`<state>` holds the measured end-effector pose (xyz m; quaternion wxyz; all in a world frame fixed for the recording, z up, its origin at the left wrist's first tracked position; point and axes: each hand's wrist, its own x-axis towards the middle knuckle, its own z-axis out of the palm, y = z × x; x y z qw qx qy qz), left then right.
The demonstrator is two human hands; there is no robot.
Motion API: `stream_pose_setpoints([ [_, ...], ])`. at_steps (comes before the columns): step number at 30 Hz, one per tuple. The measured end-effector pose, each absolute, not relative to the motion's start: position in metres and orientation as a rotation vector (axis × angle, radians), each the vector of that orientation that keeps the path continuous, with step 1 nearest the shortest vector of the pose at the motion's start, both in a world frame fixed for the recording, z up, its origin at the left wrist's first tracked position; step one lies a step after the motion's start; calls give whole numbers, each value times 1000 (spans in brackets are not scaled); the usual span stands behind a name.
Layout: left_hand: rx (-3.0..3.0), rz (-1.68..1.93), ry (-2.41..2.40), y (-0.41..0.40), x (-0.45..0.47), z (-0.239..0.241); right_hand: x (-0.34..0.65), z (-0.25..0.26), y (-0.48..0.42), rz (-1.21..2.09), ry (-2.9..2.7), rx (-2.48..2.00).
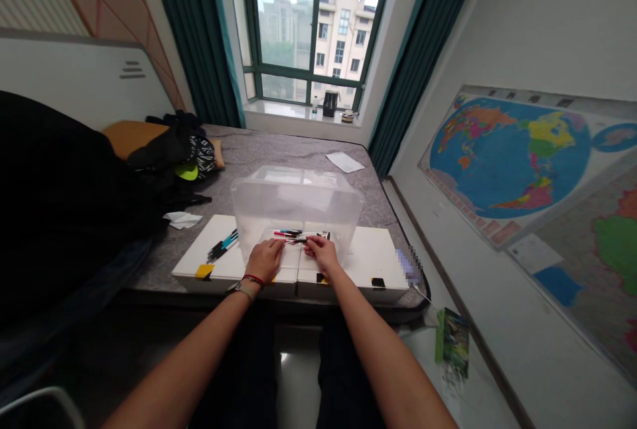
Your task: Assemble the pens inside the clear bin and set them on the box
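Note:
My left hand (266,261) and my right hand (322,253) are close together at the near side of a clear plastic box (298,200). A slim dark pen (298,241) runs between their fingertips, pinched at the right by thumb and finger. The left fingers are closed at its other end, partly hidden. Just beyond them lie a few loose pens (288,233), one with a red end. Several blue and black pens (222,245) lie in a bunch left of the box, on a white board-like case (199,258).
The white cases lie on a grey mattress (279,144). Dark clothes and a cap (204,157) are piled at left, near a crumpled tissue (182,219). A white sheet (344,162) lies behind the box. At right, a green box (452,343) stands below the mattress edge.

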<state>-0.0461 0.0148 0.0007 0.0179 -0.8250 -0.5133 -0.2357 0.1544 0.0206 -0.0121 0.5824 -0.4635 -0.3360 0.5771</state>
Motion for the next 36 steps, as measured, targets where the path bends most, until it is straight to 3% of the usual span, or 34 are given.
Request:
stream_pose_setpoints([
  [36, -2629, -898, -1543, 15, -50, -14, 142, -9, 20, 1253, -1232, -1236],
])
